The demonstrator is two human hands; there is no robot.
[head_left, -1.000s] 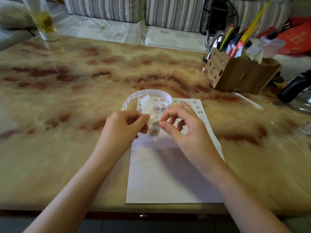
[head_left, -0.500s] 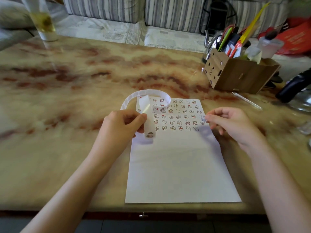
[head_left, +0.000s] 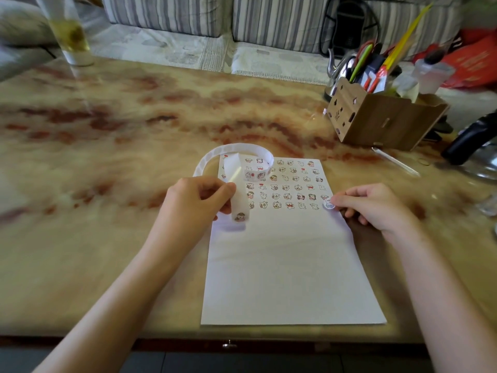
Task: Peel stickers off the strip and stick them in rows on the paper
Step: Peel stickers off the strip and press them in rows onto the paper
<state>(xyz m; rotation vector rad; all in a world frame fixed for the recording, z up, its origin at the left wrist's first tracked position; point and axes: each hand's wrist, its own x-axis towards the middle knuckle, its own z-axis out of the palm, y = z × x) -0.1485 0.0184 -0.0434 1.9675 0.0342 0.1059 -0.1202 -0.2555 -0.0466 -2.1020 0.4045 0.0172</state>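
**Sticker at the end of the lowest row; strip held in the left hand**

The paper (head_left: 290, 265) lies flat on the marbled bench (head_left: 107, 157), with its short edge towards the person. Its upper part carries the rows of stickers (head_left: 285, 187), five rows of small cartoon figures. The lower part is blank.

Left hand (head_left: 196, 203): thumb and fingers (head_left: 226, 189) are curled and pinch the strip (head_left: 239, 152) at the paper's left edge. The free end hangs below the hand with one picture at its tip. The rest curls up and round in a loop over the paper's top-left corner.

Right hand (head_left: 376, 205): it is at the paper's right edge, with its fingers (head_left: 347, 199) bent and their tips closed on a single round sticker (head_left: 328, 204). This sticker sits at the right end of the lowest row, just beside its neighbour. Whether it is pressed down fully cannot be told.

Also on the bench: a wooden organiser box (head_left: 382, 119) at the far right, holding pens and scissors, and a tall glass (head_left: 71, 36) of yellowish drink at the far left. Striped sofa cushions (head_left: 166, 14) stand beyond the far edge
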